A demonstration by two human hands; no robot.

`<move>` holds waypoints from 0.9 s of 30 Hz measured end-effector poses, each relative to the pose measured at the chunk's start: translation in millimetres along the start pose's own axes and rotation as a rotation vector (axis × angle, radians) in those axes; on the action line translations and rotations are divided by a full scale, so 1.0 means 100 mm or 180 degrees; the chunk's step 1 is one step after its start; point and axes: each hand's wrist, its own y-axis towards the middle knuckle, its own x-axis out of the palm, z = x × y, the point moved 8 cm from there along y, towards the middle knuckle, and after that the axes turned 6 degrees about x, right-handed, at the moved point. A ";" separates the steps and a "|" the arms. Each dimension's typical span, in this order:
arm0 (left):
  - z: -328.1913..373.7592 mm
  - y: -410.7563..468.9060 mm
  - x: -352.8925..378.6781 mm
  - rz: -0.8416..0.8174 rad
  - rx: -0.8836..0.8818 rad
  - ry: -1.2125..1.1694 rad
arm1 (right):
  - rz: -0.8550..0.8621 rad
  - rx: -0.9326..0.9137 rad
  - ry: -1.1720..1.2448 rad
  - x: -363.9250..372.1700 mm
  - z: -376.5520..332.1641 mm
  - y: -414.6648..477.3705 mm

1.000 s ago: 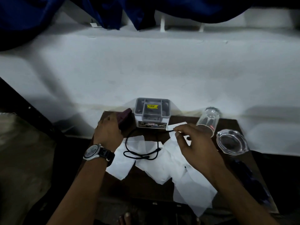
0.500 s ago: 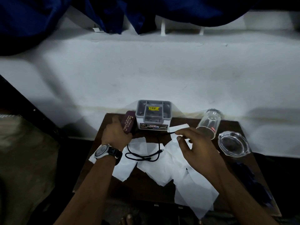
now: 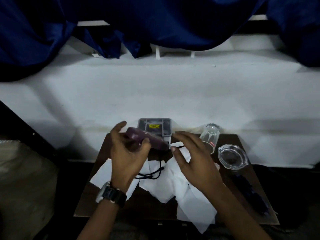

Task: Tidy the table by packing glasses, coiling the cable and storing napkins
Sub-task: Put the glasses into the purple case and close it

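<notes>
At the left, the left hand [image 3: 128,153], with a watch [image 3: 110,192] on its wrist, is raised over the dark bench [image 3: 90,201]. Its thumb and fingers are curled round a maroon case [image 3: 147,140], by its shape a glasses case, held slantwise in the air in front of a grey box [image 3: 168,134] with a yellow label. The case looks closed, though blur makes this uncertain. No spectacles can be made out anywhere.

Below the case, the black cable [image 3: 160,166] lies loose and uncoiled on the white napkins [image 3: 173,184], which are spread unfolded across the middle of the bench. The right hand [image 3: 192,158] hovers just beside the case's right end, fingers straight and spread, holding nothing. One end of the cable lies just under its thumb.

Further right, a clear glass [image 3: 209,138] leans mouth-down near the back edge, and a glass ashtray [image 3: 221,153] sits just beside it.

The step in hand seems to be dealing with the case. The cable and napkins look untouched. Next, the right hand probably needs to take the free end of the case, either to open it or to steady it while it goes into the box. The cable end beneath should be kept clear so it does not snag.
</notes>
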 end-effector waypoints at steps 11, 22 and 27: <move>-0.16 -0.40 0.64 -0.0540 -0.1126 -0.1070 | -0.0273 -0.0106 -0.0289 -0.05 -0.05 -0.15; -0.21 -0.32 0.80 -0.0487 -0.1293 -0.1673 | -0.0441 -0.0528 -0.1540 0.07 -0.13 -0.07; -0.20 -0.34 0.84 -0.0496 -0.1273 -0.1694 | -0.0226 -0.0494 -0.1590 0.00 -0.13 -0.06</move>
